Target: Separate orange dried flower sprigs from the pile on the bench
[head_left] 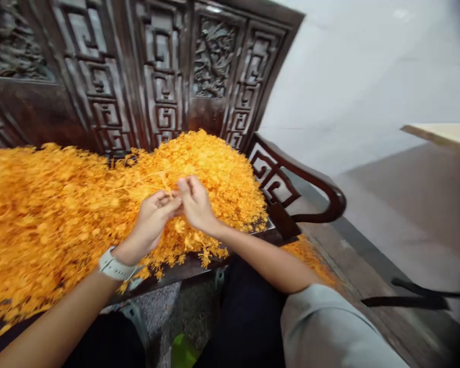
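My left hand [152, 221] and my right hand [197, 205] meet over a big heap of orange plastic-looking sprigs [210, 158]. Pinched between my left thumb and fingers is a thin orange sprig [164, 180], its branching end pointing up and away. My right hand is closed right beside it, thumb raised, its fingertips against those of my left; they seem to grip the same sprig, though its lower part is hidden by my fingers. A pale watch [117, 266] is on my left wrist. Below my hands, some loose sprigs hang over the seat edge.
The heap lies on a dark carved wooden bench [210, 115] with a curved armrest [322, 191] at the right. More orange pieces [310, 260] lie on the floor past the armrest. A bright green object [184, 351] is below, between my legs. A pale board [444, 134] juts in from the right.
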Demonstrator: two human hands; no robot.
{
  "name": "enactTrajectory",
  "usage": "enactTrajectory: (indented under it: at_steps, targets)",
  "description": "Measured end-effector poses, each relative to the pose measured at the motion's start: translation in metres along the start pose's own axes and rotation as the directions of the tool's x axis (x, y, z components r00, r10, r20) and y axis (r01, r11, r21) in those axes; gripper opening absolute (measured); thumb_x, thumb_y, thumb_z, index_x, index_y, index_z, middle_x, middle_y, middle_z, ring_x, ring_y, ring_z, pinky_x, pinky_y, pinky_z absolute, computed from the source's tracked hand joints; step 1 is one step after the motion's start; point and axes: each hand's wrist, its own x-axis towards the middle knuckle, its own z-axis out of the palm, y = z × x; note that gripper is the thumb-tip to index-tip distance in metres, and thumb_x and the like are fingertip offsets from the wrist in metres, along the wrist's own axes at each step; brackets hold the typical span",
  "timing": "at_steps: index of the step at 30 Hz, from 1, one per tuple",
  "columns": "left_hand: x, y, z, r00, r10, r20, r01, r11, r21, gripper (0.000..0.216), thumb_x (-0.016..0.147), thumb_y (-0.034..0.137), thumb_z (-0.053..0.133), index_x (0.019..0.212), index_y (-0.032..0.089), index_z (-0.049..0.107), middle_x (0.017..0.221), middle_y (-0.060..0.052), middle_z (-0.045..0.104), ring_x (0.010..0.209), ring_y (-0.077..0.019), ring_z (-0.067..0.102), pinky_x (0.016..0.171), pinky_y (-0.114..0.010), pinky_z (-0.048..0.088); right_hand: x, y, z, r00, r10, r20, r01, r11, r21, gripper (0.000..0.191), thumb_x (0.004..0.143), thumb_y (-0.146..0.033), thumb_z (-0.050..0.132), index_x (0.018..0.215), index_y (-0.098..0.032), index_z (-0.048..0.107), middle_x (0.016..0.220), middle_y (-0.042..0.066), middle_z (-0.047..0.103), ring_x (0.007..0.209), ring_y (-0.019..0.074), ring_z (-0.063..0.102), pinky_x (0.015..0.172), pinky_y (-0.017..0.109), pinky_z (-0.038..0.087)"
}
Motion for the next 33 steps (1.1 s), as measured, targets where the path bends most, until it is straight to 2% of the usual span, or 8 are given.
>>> enactTrajectory:
  at_steps: [3, 6, 11, 17, 21, 27, 30, 33]
  targets:
    - [0.004, 0.004, 0.003, 0.995, -0.048, 0.085, 0.051, 0.998, -0.04, 0.025, 0.074, 0.03, 0.09, 0.077, 0.016, 0.07, 0.077, -0.001, 0.066, 0.073, -0.0119, 0.063, 0.068, -0.022, 0.056, 0.007, -0.003, -0.006, 0.995, -0.047, 0.085, 0.047, 0.999, 0.002, 0.044, 0.1, -0.062, 0.057, 0.081, -0.024, 0.047, 0.069, -0.003, 0.054, 0.059, 0.0127, 0.059, 0.052, 0.027, 0.047]
    - [0.01, 0.006, 0.008, 0.975, -0.141, 0.171, 0.135, 0.99, 0.045, 0.043, 0.083, 0.05, 0.083, 0.066, 0.017, 0.061, 0.058, 0.001, 0.05, 0.056, -0.0104, 0.048, 0.054, -0.022, 0.047, 0.013, -0.006, -0.014, 0.973, 0.013, 0.229, -0.045, 0.99, 0.134, 0.04, 0.101, -0.058, 0.058, 0.082, -0.024, 0.051, 0.066, -0.003, 0.062, 0.052, 0.0138, 0.064, 0.045, 0.026, 0.049]
    - [0.011, 0.005, 0.015, 0.973, -0.108, 0.206, 0.082, 0.988, 0.131, 0.059, 0.08, 0.058, 0.084, 0.055, 0.017, 0.05, 0.051, 0.005, 0.032, 0.048, -0.0071, 0.031, 0.046, -0.021, 0.032, 0.017, -0.009, -0.017, 0.948, 0.015, 0.319, -0.099, 0.964, 0.249, 0.046, 0.098, -0.058, 0.061, 0.073, -0.021, 0.055, 0.06, -0.003, 0.061, 0.048, 0.0087, 0.058, 0.047, 0.022, 0.049]
    - [0.006, 0.015, 0.008, 0.9, -0.243, 0.362, 0.22, 0.97, 0.102, 0.061, 0.088, 0.055, 0.075, 0.049, 0.019, 0.045, 0.046, 0.004, 0.027, 0.042, -0.0079, 0.028, 0.046, -0.025, 0.027, 0.016, -0.021, -0.027, 0.841, 0.167, 0.515, -0.361, 0.882, 0.304, 0.045, 0.095, -0.059, 0.067, 0.075, -0.023, 0.051, 0.045, -0.014, 0.031, 0.035, 0.0026, 0.018, 0.034, 0.019, 0.016]
    - [0.001, 0.021, 0.007, 0.848, -0.243, 0.471, 0.224, 0.97, 0.097, 0.063, 0.087, 0.056, 0.076, 0.048, 0.018, 0.046, 0.045, 0.002, 0.031, 0.042, -0.0085, 0.031, 0.047, -0.027, 0.029, 0.014, -0.031, -0.036, 0.756, 0.171, 0.632, -0.462, 0.823, 0.33, 0.053, 0.09, -0.062, 0.074, 0.071, -0.024, 0.042, 0.046, -0.015, 0.027, 0.036, 0.0019, 0.013, 0.035, 0.02, 0.011]
    - [-0.007, 0.016, 0.009, 0.836, -0.259, 0.484, 0.26, 0.963, 0.066, 0.075, 0.093, 0.069, 0.061, 0.043, 0.019, 0.036, 0.041, 0.003, 0.022, 0.037, -0.0081, 0.024, 0.042, -0.027, 0.029, 0.004, -0.031, -0.025, 0.738, 0.125, 0.663, -0.48, 0.788, 0.386, 0.063, 0.093, -0.07, 0.066, 0.068, -0.024, 0.031, 0.048, -0.014, 0.023, 0.036, 0.0018, 0.012, 0.034, 0.019, 0.012]
    - [-0.011, 0.018, 0.001, 0.838, -0.234, 0.493, 0.245, 0.968, 0.043, 0.082, 0.083, 0.075, 0.07, 0.041, 0.019, 0.028, 0.039, 0.004, 0.016, 0.034, -0.0072, 0.02, 0.038, -0.026, 0.027, 0.002, -0.037, -0.024, 0.738, 0.11, 0.666, -0.491, 0.764, 0.418, 0.063, 0.094, -0.071, 0.062, 0.069, -0.025, 0.029, 0.049, -0.014, 0.02, 0.037, 0.0031, 0.009, 0.033, 0.02, 0.011]
    - [-0.014, 0.035, -0.019, 0.851, -0.086, 0.518, 0.138, 0.988, -0.063, 0.086, 0.072, 0.069, 0.083, 0.038, 0.019, 0.022, 0.038, 0.006, 0.007, 0.032, -0.0064, 0.018, 0.035, -0.024, 0.024, 0.014, -0.046, -0.043, 0.874, 0.086, 0.479, -0.351, 0.793, 0.498, 0.062, 0.097, -0.073, 0.057, 0.071, -0.026, 0.027, 0.053, -0.012, 0.016, 0.041, 0.0058, 0.007, 0.033, 0.022, 0.01]
